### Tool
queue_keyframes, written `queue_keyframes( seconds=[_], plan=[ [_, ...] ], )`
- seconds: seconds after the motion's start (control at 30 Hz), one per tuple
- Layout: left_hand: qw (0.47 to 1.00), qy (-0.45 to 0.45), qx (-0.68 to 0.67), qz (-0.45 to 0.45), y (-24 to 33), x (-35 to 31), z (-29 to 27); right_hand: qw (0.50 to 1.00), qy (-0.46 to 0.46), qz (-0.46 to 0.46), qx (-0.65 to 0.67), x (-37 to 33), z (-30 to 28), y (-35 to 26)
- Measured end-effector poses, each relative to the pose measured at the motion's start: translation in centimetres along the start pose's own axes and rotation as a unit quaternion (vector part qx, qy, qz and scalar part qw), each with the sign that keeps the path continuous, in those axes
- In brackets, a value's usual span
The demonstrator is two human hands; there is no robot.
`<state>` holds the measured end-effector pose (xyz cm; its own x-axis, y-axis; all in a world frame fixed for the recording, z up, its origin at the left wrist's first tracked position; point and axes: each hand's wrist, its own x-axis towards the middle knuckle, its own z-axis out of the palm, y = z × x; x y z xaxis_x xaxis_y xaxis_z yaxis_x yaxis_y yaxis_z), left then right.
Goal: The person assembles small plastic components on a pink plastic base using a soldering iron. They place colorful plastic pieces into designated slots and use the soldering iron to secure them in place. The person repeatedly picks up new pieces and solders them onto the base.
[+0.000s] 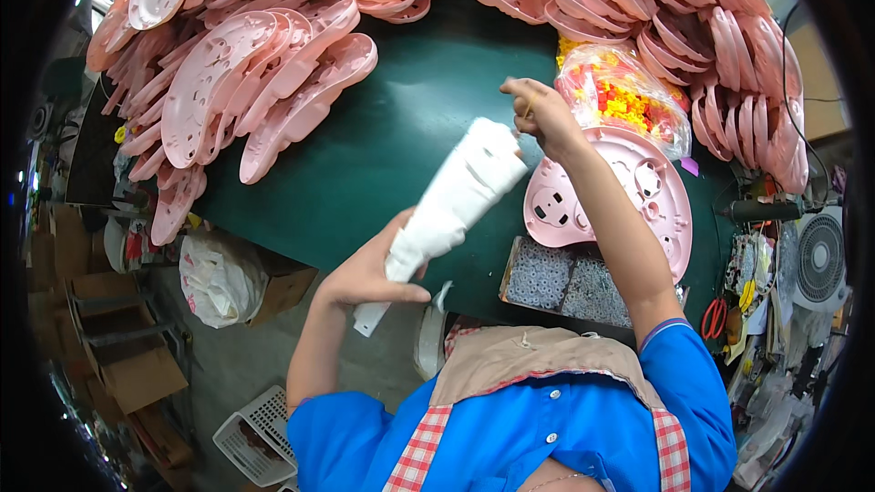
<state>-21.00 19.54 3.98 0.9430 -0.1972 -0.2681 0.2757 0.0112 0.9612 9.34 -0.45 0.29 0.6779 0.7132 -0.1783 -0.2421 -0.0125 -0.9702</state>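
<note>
In the head view, I'm seeing the person's left hand point(369, 275) grasping a white bundle point(456, 196) near its narrower, near end, with the thumb pointing right. The bundle is slanting from near left to far right over the near part of a dark green tabletop point(428, 59), its wider end pointing away; I'm not able to tell whether it is touching the surface. The right hand point(547, 118) is hovering just beside that far end with its fingers curled, and I cannot tell whether it is pinching anything.

Under the right forearm, I'm noticing a pink molded shell point(629, 153) lying with its holes and posts showing. Beyond it, a clear bag point(629, 96) is holding small red and yellow pieces. On the near side of that shell, a shallow tray point(538, 275) is carrying many small translucent parts.

I'm viewing stacked pink shells point(219, 82) leaning together at far left, and more nested shells point(743, 64) crowding the far right. At the right, red-handled scissors point(715, 319) are hanging near a fan point(820, 257). Below, at near left, a white plastic basket point(264, 437) is standing on the floor, and a white bag point(219, 278) is bulging beside a cardboard box point(284, 292).
</note>
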Motion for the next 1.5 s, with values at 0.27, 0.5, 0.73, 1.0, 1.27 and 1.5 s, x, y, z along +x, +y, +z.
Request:
queue_keyframes(
  seconds=[0.27, 0.5, 0.73, 1.0, 1.27, 1.5],
  plan=[
    [0.732, 0.403, 0.547, 0.049, -7.4, 3.9, 1.7, 0.784, -0.113, -0.285, -0.539, -5.4, 6.8, -0.7],
    [0.807, 0.396, 0.436, 0.050, -6.4, 4.2, 0.4, 0.726, -0.215, -0.217, -0.616, -8.2, 9.9, 6.3],
    [0.791, 0.424, 0.440, 0.011, -7.4, 1.9, -3.8, 0.690, -0.202, -0.161, -0.676, -9.7, 12.6, 5.8],
    [0.651, 0.391, 0.643, 0.099, -3.7, 0.5, -6.3, 0.666, -0.201, -0.145, -0.703, -11.4, 12.2, 6.4],
    [0.720, 0.412, 0.541, 0.141, -4.1, 9.3, -5.2, 0.660, -0.201, -0.125, -0.713, -12.5, 12.0, 6.4],
    [0.883, 0.314, 0.349, 0.026, -5.3, 14.2, -6.4, 0.691, -0.200, -0.136, -0.681, -12.8, 11.0, 6.6]
  ],
)
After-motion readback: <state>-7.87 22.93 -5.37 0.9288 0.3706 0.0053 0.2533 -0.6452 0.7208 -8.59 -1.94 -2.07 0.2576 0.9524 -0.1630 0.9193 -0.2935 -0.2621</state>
